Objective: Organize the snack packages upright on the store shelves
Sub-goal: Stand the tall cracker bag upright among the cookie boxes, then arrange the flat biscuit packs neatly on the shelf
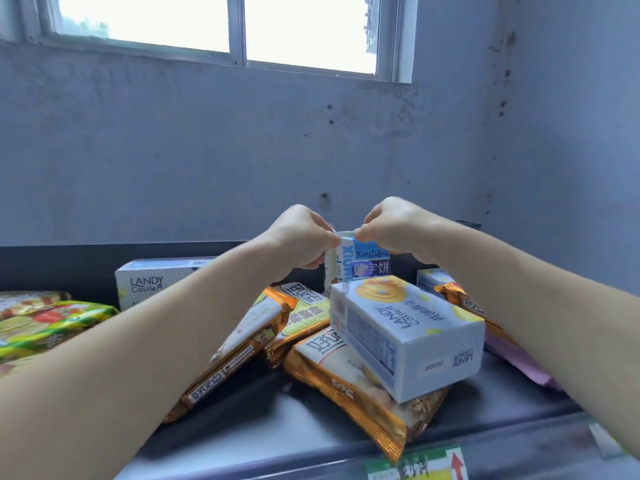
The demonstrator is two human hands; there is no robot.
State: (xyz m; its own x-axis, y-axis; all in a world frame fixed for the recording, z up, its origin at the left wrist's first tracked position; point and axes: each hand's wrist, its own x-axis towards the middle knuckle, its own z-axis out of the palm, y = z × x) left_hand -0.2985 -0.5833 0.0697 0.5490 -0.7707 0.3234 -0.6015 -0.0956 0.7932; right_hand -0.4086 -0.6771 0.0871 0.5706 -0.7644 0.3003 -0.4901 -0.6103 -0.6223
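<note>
A blue and white snack box [363, 263] stands upright at the back of the dark shelf [263, 410]. My left hand [301, 233] and my right hand [391, 225] both pinch its top edge from either side. In front of it a white Landy Castle box [405, 334] lies tilted on top of an orange snack bag [349, 379]. More orange bags [256, 334] lie flat and overlapping under my left forearm. Another Landy Castle box [156, 282] lies on its side at the back left.
Green and yellow packets [45, 323] lie flat at the far left. Orange and pink packages [491, 327] lie under my right forearm. A grey wall rises behind the shelf. A price label strip [419, 465] runs along the shelf's front edge.
</note>
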